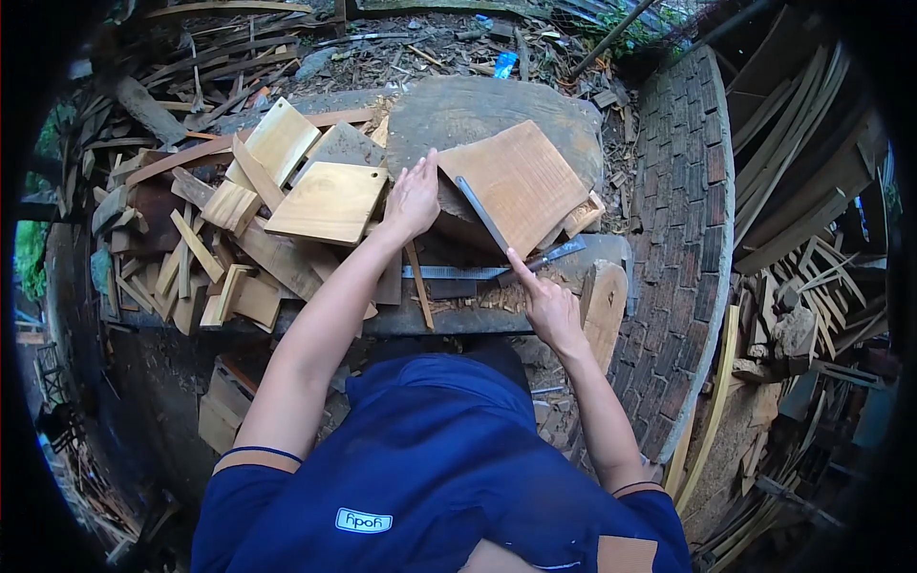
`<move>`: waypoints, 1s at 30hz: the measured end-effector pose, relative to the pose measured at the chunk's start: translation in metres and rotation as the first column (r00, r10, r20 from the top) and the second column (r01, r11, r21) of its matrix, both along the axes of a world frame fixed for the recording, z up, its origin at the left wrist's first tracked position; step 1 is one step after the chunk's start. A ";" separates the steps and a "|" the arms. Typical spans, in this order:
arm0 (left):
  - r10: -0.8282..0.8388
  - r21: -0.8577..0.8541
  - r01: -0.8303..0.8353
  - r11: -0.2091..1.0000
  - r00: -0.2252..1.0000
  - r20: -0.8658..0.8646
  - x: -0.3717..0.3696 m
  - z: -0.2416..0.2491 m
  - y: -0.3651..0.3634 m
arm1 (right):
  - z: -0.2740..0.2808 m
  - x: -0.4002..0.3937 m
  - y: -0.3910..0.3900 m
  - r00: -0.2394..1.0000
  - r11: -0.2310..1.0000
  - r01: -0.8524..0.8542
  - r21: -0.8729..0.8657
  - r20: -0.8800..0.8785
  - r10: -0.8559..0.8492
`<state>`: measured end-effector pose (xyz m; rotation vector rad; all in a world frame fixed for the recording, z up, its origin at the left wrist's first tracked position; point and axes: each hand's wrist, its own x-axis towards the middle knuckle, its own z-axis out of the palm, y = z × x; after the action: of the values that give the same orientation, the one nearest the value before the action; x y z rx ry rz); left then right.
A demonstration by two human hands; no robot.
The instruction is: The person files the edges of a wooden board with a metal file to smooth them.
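Observation:
A square brown board (523, 181) leans over the round wooden block (478, 105). At its left corner is my left hand (415, 199), fingers stretched out and together against the board's edge. My right hand (549, 304) is at the lower end of a narrow dark metal tool (482, 215) lying along the board's lower left edge; its index finger points along the tool and the other fingers are curled. Left of my left hand, a pale board with a hole (328, 202) rests on other boards.
Cut wood pieces (229, 286) are heaped on the bench's left side. A saw blade (449, 272) and a dark-bladed tool (559, 250) lie near the front edge. An upright wooden piece (604, 310) stands at the right. A brick strip (673, 239) runs beyond it.

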<state>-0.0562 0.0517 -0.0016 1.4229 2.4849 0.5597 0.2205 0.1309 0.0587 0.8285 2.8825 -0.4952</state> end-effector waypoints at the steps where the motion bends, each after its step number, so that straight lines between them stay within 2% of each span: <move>1: 0.017 0.002 -0.017 1.000 1.000 0.026 0.000 0.004 0.001 | -0.001 -0.005 -0.001 1.000 1.000 0.019 0.008 -0.021 -0.019; 6: -0.026 -0.014 0.025 1.000 0.999 -0.044 0.003 -0.002 0.003 | -0.006 -0.031 0.001 0.989 0.989 0.145 -0.003 -0.022 -0.145; 8: -0.034 0.007 0.036 0.999 0.983 -0.179 0.005 -0.009 0.007 | -0.004 -0.028 -0.001 0.987 0.988 0.157 0.008 -0.029 -0.156; 12: -0.035 -0.033 0.031 0.999 0.992 -0.118 0.002 -0.008 0.008 | 0.005 -0.018 -0.013 0.992 0.991 0.126 -0.054 0.010 -0.125; 15: -0.027 -0.030 0.023 0.999 0.988 -0.154 0.001 -0.007 0.011 | 0.003 -0.018 -0.013 0.990 0.987 0.134 -0.089 0.055 -0.129; 18: -0.035 0.022 0.038 0.999 0.992 -0.125 0.008 -0.001 0.013 | -0.011 -0.033 -0.001 0.982 0.980 0.186 -0.074 -0.021 -0.188; 20: -0.055 -0.026 0.051 0.998 0.982 -0.180 0.012 0.008 0.011 | -0.015 -0.041 0.004 0.978 0.981 0.196 -0.012 -0.073 -0.196; 22: -0.058 -0.076 0.044 0.996 0.978 -0.202 0.019 0.016 0.014 | -0.011 -0.038 -0.001 0.976 0.977 0.212 0.003 -0.046 -0.212; 26: -0.057 -0.105 0.037 0.994 0.980 -0.193 0.017 0.020 0.016 | 0.002 -0.025 -0.017 0.977 0.972 0.212 -0.098 0.035 -0.209; 28: -0.074 -0.217 0.035 0.976 0.982 -0.173 0.015 0.027 0.021 | 0.000 -0.023 -0.014 0.979 0.969 0.199 -0.143 -0.023 -0.205; 30: -0.078 -0.240 0.051 0.969 0.992 -0.103 0.012 0.030 0.023 | -0.016 -0.034 0.000 0.971 0.963 0.230 -0.140 -0.031 -0.236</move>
<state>-0.0440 0.0743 0.0282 1.4694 2.4783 0.1667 0.1865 0.1308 0.0428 1.1541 2.7669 -0.7342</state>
